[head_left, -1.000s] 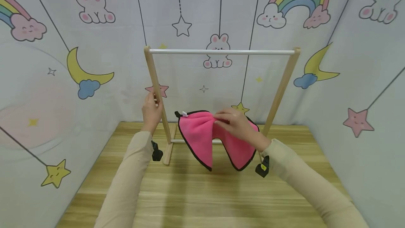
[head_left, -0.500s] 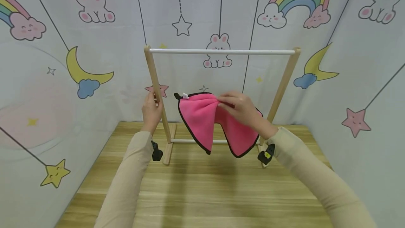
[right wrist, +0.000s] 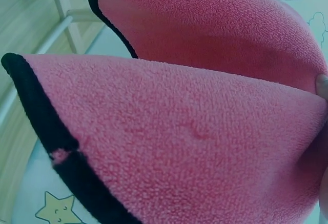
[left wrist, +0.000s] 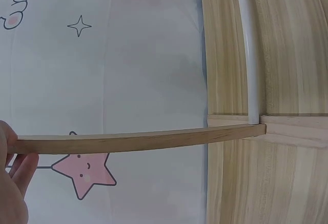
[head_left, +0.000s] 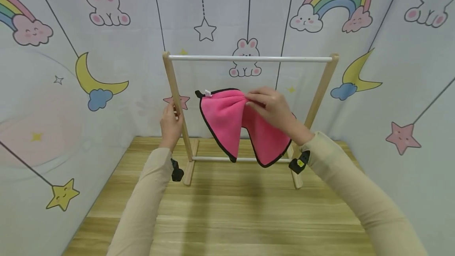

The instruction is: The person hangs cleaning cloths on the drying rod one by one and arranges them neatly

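Cloth (head_left: 221,119) hangs before the rack (head_left: 321,92), a gap between it and the top bar (head_left: 249,59) at twelve o'clock, its black hem (head_left: 216,136) above the desk (head_left: 227,218) at six. Fingers of the right hand (head_left: 273,108) pinch its gathered middle; those of the left hand (head_left: 171,125) grip the wooden post (head_left: 172,82) at nine. Plush pink pile drapes in two lobes.

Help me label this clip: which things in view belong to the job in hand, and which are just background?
Part of the job, judging by the hands:
pink black-edged cloth, pinched by the right hand
white-barred rack, its wooden left upright held by the left hand

Just around it:
wood-grain surface under the rack
printed backdrop
black devices worn at the wrists
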Action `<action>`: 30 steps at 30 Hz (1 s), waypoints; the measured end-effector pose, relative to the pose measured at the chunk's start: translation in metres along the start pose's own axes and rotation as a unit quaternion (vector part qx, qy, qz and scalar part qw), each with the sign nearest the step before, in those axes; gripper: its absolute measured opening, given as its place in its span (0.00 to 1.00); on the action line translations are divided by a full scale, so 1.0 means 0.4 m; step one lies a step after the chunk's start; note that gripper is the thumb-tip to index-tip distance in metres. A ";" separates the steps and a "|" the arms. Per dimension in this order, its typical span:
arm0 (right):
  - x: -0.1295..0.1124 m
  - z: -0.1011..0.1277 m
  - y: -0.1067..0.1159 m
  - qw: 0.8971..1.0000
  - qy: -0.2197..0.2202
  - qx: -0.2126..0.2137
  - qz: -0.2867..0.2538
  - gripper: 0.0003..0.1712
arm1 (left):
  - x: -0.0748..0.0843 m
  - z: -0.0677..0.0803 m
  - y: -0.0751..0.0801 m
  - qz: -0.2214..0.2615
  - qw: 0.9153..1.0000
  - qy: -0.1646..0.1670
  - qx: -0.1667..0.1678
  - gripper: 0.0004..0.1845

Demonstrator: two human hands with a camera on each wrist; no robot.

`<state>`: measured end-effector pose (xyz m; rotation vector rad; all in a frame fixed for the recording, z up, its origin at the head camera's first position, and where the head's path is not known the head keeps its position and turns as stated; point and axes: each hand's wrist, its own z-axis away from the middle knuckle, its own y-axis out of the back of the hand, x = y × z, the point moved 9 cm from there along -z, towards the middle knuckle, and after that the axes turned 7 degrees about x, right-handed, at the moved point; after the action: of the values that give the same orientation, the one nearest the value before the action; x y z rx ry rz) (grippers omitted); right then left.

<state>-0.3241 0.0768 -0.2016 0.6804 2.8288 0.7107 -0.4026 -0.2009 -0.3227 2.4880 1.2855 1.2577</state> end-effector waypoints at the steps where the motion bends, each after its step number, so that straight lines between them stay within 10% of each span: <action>1: 0.002 -0.005 0.002 1.000 0.001 0.002 0.000 0.13 | -0.001 0.001 0.000 0.000 1.000 0.000 0.001 0.20; 30: 0.026 -0.180 0.089 0.991 0.060 0.089 0.081 0.13 | -0.003 0.002 -0.003 -0.001 1.000 0.012 -0.003 0.19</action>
<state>-0.3369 0.0799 -0.1218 0.9341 3.0001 0.5426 -0.4032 -0.2008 -0.3244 2.4737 1.2868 1.2934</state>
